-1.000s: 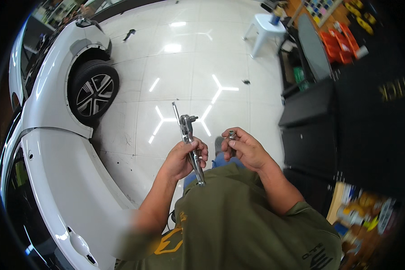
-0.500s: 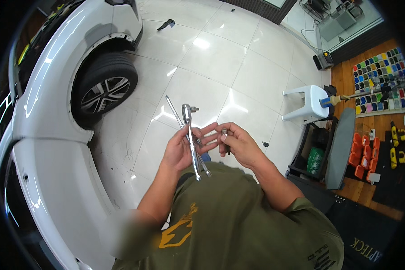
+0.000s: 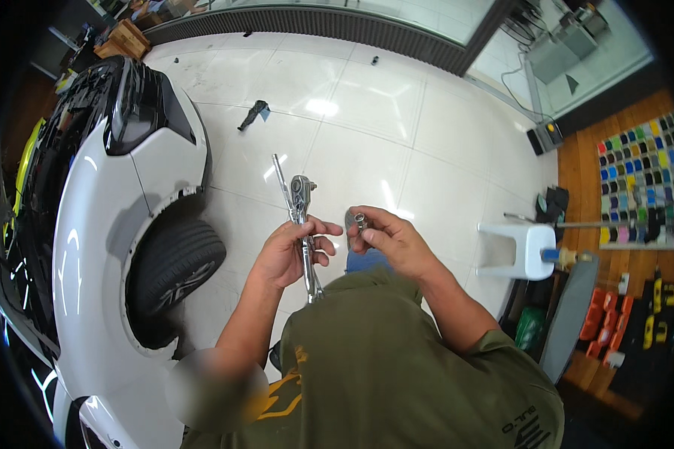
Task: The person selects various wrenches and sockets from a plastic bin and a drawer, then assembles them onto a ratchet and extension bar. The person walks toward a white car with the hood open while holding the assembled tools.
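Observation:
My left hand is closed around a chrome ratchet wrench, its head pointing away from me and its square drive facing right. A second long chrome bar lies along the ratchet in the same grip and crosses its handle; its kind is hard to make out. Between the thumb and fingers of my right hand is a small chrome socket, with its open end turned up. A gap separates the two hands.
On the left stands a white car with its front wheel turned. To the right are a white stool, a grey panel and orange cases. A black scrap lies on the tiled floor.
My hands have drawn apart; before, their fingertips almost met. The socket's open end now faces up more. My view has shifted, showing more of the car's front and the far wall.

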Demonstrator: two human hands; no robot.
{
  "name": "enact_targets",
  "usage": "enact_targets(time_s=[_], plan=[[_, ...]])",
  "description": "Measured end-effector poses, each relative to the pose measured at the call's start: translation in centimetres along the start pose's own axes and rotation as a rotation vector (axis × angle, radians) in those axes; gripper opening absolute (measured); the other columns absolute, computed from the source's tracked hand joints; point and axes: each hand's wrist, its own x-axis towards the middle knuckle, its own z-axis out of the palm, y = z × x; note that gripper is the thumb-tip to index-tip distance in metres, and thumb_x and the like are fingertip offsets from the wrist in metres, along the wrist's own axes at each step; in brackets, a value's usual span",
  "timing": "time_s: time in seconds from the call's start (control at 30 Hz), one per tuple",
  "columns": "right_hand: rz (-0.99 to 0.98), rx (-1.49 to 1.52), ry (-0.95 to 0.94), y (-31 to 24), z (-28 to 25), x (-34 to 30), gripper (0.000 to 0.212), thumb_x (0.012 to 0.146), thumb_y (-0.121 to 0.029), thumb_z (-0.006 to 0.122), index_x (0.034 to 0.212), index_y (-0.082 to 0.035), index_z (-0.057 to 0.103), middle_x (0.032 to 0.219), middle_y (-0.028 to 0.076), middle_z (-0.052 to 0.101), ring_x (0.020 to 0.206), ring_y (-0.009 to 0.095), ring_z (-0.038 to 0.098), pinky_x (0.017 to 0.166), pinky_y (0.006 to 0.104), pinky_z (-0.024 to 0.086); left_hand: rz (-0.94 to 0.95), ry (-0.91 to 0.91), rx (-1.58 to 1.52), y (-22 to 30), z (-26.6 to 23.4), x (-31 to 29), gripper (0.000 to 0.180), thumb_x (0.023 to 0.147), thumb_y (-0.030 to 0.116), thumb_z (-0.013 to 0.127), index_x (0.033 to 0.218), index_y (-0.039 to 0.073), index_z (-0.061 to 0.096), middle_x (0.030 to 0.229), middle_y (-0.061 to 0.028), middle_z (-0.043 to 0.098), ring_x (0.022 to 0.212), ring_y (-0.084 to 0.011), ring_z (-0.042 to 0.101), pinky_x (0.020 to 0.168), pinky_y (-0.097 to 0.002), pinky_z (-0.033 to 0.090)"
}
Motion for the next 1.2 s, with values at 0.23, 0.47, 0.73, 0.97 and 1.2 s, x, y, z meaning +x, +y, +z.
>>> enact_targets(time_s=[0.23,0.47,0.73,0.97,1.2], plan=[[0.192,-0.306,-0.298,-11.9,-3.2,22.9,0.03,0.094,-0.017,0.051,0.121,-0.004,0.047,0.085,0.003,0.058,0.071,0.011,0.052,0.067,0.0264,0.045,0.112,0.183,0.192,17.6,-1.2,10.8,0.02,0.089,0.023,0.059,0.096,0.004,0.058,0.076,-0.0073,0.061,0.052,-0.0122,0.053,0.046,-0.025,0.043],[0.205,-0.613,-0.341,-16.4,0.6,46.9,0.03,0.09,-0.014,0.058,0.115,0.0,0.05,0.082,0.007,0.062,0.073,0.012,0.057,0.068,0.0277,0.044,0.169,0.299,0.189,32.4,-10.1,24.3,0.028,0.089,0.029,0.063,0.097,0.003,0.057,0.072,-0.0034,0.058,0.049,-0.0096,0.05,0.044,-0.0228,0.04],[-0.01,-0.285,-0.143,-24.9,3.2,74.2,0.021,0.093,-0.009,0.052,0.11,0.003,0.054,0.09,0.01,0.062,0.077,0.014,0.06,0.073,0.0269,0.049,0.281,0.241,-0.094,56.8,-17.9,37.8,0.024,0.093,0.03,0.056,0.1,0.006,0.056,0.067,-0.0015,0.054,0.05,-0.0091,0.047,0.044,-0.0232,0.036],[0.063,-0.372,-0.186,-28.5,3.4,99.8,0.019,0.097,-0.017,0.047,0.099,-0.001,0.056,0.078,0.004,0.057,0.067,0.008,0.053,0.062,0.0235,0.044,0.463,0.472,0.216,75.7,-25.5,49.4,0.025,0.09,0.021,0.061,0.108,0.003,0.055,0.072,-0.0016,0.053,0.056,-0.0087,0.049,0.049,-0.0231,0.04],[0.138,-0.601,-0.556,-31.1,6.8,125.8,0.032,0.097,-0.026,0.044,0.074,-0.004,0.051,0.062,0.005,0.05,0.056,0.019,0.049,0.055,0.0334,0.04,0.534,0.724,0.439,94.0,-35.3,57.1,0.031,0.092,0.035,0.058,0.093,0.004,0.057,0.066,0.0006,0.051,0.054,-0.0065,0.045,0.049,-0.0232,0.039]])
